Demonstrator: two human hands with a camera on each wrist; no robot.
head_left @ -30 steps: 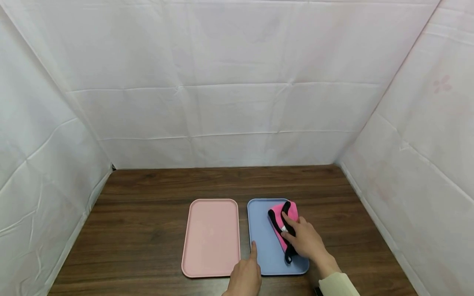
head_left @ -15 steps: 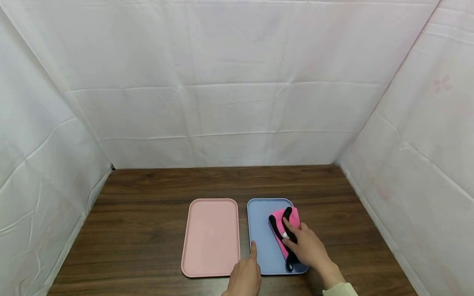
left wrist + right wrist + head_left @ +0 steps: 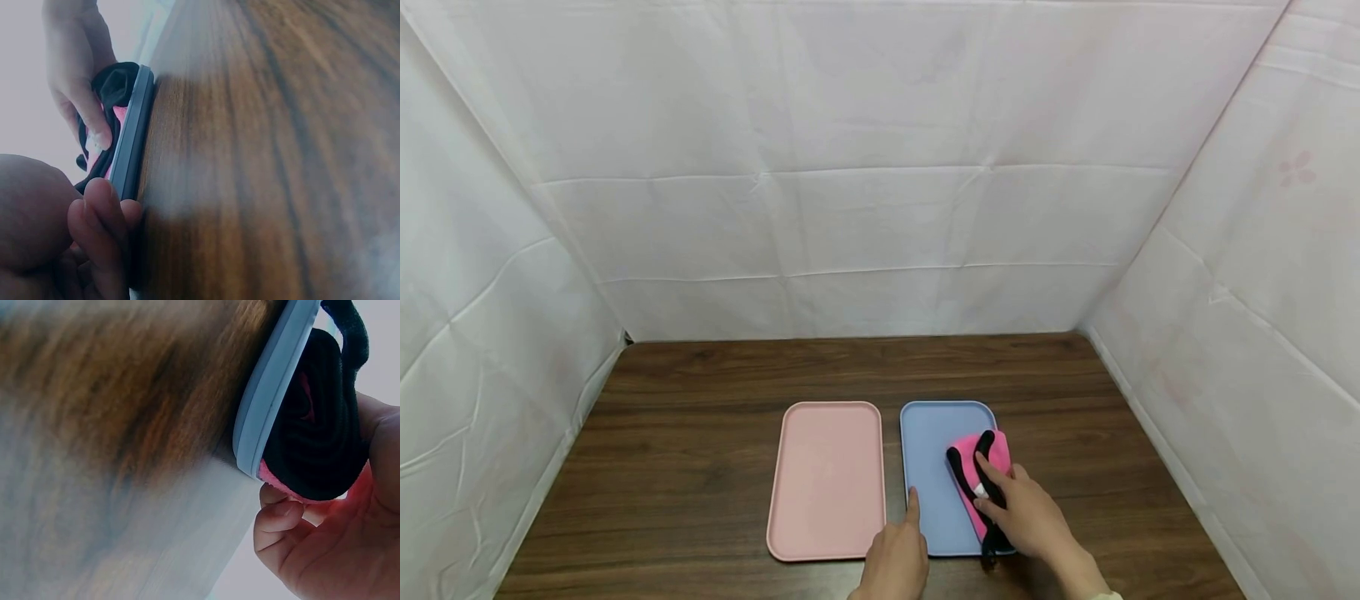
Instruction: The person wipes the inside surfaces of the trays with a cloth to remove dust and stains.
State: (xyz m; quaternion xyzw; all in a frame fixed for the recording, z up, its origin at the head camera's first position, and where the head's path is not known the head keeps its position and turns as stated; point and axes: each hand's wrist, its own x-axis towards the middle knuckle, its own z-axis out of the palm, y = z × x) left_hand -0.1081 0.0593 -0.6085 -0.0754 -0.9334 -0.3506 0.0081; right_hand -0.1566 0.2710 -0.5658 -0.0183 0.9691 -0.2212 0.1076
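Observation:
My right hand (image 3: 1032,515) grips a folded pink cloth with black edging (image 3: 967,447), its thumb and index finger laid over the top. The cloth lies slanted on the right part of a blue tray (image 3: 928,446), its black loop end hanging past the near rim. The right wrist view shows the cloth's rolled black end (image 3: 312,434) with fingers curled at its pink side. With its index finger straight, my left hand (image 3: 897,558) touches the blue tray near its left edge. The other fingers are bent, seen beside the tray's rim (image 3: 134,134) in the left wrist view.
A pink tray (image 3: 827,483) lies left of the blue one, a narrow strip of wood between them. Both rest on a dark wooden table (image 3: 700,450). White cloth walls (image 3: 865,217) enclose the table at the back and both sides.
My right hand has drawn the pink cloth toward me and slightly right, so its loop end now passes the near rim. The left hand and both trays stay put.

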